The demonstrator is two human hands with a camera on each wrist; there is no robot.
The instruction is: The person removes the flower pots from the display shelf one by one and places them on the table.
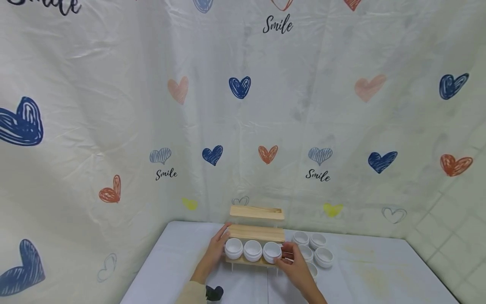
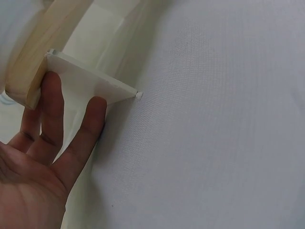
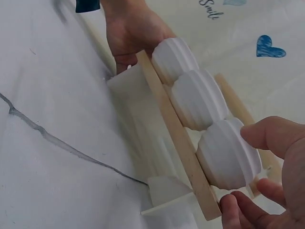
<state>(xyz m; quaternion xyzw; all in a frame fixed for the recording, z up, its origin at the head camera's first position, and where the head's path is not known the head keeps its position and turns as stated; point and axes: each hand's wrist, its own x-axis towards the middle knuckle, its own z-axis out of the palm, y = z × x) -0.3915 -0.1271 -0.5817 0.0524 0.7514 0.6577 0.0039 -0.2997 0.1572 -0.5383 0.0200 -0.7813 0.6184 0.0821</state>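
A stepped wooden stand (image 1: 256, 232) has three shelves on pale side supports. Three small white ribbed bowls stand in a row on its lowest shelf: a left bowl (image 1: 233, 248), a middle bowl (image 1: 252, 250) and a right bowl (image 1: 272, 251). My left hand (image 1: 214, 254) is at the stand's left end, its fingers resting against the shelf end and the white side support (image 2: 90, 81). With my right hand (image 1: 297, 267) I hold the right bowl at its outer side, thumb (image 3: 271, 133) on its wall and fingers low beside the shelf end.
Several more white bowls (image 1: 324, 256) are grouped on the white-covered table (image 1: 360, 270) to the stand's right. A patterned curtain (image 1: 243, 126) hangs close behind the stand. A dark heart-shaped patch (image 1: 214, 293) shows near my left sleeve (image 1: 191, 293).
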